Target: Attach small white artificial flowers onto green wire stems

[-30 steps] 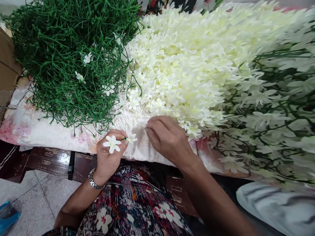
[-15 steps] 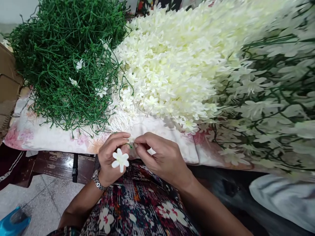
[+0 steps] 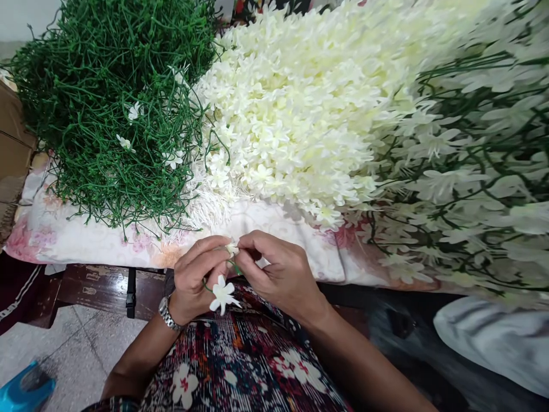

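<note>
My left hand, with a metal watch on its wrist, is closed on a green flower stem. One white flower hangs from that stem just below the fingers. A smaller white blossom sits between the fingertips of both hands. My right hand pinches at this blossom's right side with thumb and forefinger; what exactly lies in the pinch is too small to tell. Beyond the hands lie a heap of green stems and a large heap of white blossoms.
White stamens lie between the heaps on a floral cloth. Finished-looking flower sprays spread along the right. A cardboard box stands at the left edge, and a blue object is at the lower left.
The hanging white flower has moved right and down and now faces partly sideways. A white blossom now shows between my fingertips. My right hand has shifted slightly.
</note>
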A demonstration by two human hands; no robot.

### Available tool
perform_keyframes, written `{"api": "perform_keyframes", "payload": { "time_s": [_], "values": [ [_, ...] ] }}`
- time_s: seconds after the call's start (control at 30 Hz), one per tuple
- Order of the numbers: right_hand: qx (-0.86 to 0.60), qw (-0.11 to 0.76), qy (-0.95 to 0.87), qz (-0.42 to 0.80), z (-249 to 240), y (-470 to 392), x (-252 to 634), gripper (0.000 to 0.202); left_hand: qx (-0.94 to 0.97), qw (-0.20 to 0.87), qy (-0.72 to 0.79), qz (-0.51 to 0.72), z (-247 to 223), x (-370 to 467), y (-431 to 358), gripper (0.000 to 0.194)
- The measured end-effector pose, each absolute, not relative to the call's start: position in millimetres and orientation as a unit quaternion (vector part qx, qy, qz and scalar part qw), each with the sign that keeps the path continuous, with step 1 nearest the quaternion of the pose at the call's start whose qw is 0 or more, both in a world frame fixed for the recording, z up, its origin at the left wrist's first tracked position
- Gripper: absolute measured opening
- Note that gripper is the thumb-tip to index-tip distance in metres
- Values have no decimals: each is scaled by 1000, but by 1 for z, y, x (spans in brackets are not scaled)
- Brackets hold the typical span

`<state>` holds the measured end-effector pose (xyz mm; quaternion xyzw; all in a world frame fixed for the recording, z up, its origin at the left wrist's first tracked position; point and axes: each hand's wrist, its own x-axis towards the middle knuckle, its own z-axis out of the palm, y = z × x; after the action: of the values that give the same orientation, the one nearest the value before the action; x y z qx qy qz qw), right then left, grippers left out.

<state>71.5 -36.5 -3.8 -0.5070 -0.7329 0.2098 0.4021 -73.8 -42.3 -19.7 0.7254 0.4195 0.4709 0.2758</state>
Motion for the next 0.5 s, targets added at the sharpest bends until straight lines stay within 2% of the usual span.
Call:
{"api": "perform_keyframes", "payload": {
  "time_s": [0.33, 0.5],
  "values": [
    [-472, 404, -772, 136, -12, -39, 69, 8, 530, 481, 477, 510, -25, -67, -39, 8],
    [-479, 386, -786, 71, -17, -40, 66, 6, 439, 568, 448, 533, -28, -65, -36, 6]
  ]
}}
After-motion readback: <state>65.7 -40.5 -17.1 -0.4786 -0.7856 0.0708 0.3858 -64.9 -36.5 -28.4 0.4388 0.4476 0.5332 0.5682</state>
